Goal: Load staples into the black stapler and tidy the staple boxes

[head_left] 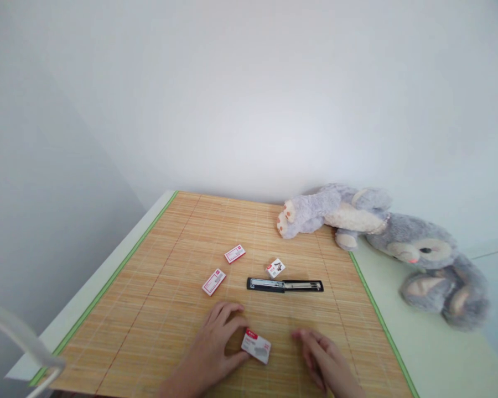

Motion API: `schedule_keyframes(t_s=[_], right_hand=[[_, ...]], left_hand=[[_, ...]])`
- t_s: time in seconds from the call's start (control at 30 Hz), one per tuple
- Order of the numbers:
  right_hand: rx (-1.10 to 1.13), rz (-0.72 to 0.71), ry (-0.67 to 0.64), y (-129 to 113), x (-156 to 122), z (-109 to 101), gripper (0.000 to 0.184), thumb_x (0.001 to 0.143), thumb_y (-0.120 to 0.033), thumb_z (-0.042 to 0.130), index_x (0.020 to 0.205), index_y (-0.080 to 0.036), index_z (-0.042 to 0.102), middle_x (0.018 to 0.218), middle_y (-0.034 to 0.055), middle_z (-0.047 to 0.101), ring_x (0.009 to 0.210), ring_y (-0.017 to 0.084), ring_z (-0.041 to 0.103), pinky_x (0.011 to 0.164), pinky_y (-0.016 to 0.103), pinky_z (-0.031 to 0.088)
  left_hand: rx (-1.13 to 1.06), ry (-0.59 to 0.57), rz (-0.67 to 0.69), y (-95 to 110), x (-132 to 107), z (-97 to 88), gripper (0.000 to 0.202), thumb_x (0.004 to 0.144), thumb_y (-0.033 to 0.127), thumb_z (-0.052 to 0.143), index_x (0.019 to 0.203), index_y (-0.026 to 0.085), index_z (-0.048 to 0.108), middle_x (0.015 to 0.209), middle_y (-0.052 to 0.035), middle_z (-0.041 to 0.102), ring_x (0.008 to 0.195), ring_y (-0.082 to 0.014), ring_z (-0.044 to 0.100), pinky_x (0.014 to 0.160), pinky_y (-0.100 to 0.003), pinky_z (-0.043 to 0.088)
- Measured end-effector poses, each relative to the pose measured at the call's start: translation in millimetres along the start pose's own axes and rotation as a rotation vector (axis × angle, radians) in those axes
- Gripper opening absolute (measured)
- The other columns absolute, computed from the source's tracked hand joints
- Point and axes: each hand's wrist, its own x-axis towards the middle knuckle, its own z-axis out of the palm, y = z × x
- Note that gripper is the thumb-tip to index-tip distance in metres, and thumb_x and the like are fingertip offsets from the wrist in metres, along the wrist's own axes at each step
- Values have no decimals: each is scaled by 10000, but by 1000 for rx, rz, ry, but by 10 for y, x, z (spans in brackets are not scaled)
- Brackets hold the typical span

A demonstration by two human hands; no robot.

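Observation:
Between the thumb and forefinger of my left hand (218,348) is a small white-and-red staple box (256,346), tilted on the mat. To its right, apart from the box, rests my right hand (326,362). Its fingers are curled in and its fingertips come together, and whatever they may hold is hidden. Beyond both hands lies a black stapler (285,285), opened out flat with its metal inside facing up. Just behind the stapler sits a small white box (275,268) with a dark picture on it.
Two flat white-and-red boxes (214,282) (234,254) lie left of the stapler. A bamboo mat (170,309) with green edging covers much of the pale table (435,365). Grey plush toys (419,243) lie along the back right by the wall. A blurred white curved object (25,337) shows at lower left.

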Motion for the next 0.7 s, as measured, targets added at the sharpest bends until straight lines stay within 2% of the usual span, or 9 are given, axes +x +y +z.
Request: schedule_keyframes(t_s=[0.1,0.17,0.23,0.3,0.4,0.47,0.57,0.63,0.7], right_hand=[[-130,9,-153,4,-12,214,592,748,-767,704,827,-182,746,467,-67,464,376,69,291,384,205,186],[-152,-78,-183,-43,60,307,558,767,-741,711,839,-191,769,523,-36,551,446,99,407,444,214,292],[-140,-165,-192,-106,161,341,509,793,-701,718,860,-202,789,655,4,673,575,144,548,571,246,419],[-120,-200,-197,-165,258,328,488,805,-684,717,857,-206,799,726,21,721,647,175,601,670,285,469],[-132,-197,-157,-212,360,267,487,796,-687,720,791,-204,779,618,-1,657,564,157,534,598,272,418],[-186,-175,-123,-204,404,223,512,793,-705,708,736,-197,734,525,-32,551,492,123,433,516,246,313],[-251,-116,-101,-168,441,162,560,774,-747,685,759,-187,684,486,-65,456,444,93,321,473,244,192],[-314,-110,-48,-171,438,121,561,775,-755,666,764,-194,647,495,-59,470,445,103,350,472,250,201],[-455,-171,78,-218,414,79,526,834,-729,612,762,-209,619,531,-31,531,487,137,450,498,261,262]], left_hand=[[-25,5,-18,94,148,73,356,775,329,843,1083,312,665,1351,-27,594,1293,-269,515,1098,-442,456],[-49,25,-2,168,276,156,367,743,298,867,1050,298,665,1289,-21,615,1245,-259,530,1074,-422,455],[-68,53,6,209,384,216,379,715,287,888,1026,291,671,1235,-15,632,1200,-253,543,1049,-410,457],[-81,62,13,197,450,233,407,705,303,905,1043,294,679,1225,-15,638,1188,-254,546,1041,-410,458],[-99,57,22,86,464,191,405,752,304,884,1104,311,685,1266,-18,631,1224,-254,539,1058,-413,452],[-107,62,17,-19,432,147,368,795,289,850,1124,318,685,1278,-18,630,1233,-247,544,1066,-411,453],[-108,69,9,-157,360,102,370,815,310,834,1150,321,678,1290,-20,629,1241,-249,548,1080,-419,456],[-111,77,-4,-204,318,101,492,789,333,854,1233,331,643,1341,-22,613,1279,-260,530,1110,-433,446],[-112,97,-30,-207,298,127,685,748,359,883,1357,343,570,1410,-26,581,1326,-274,503,1150,-452,425]])
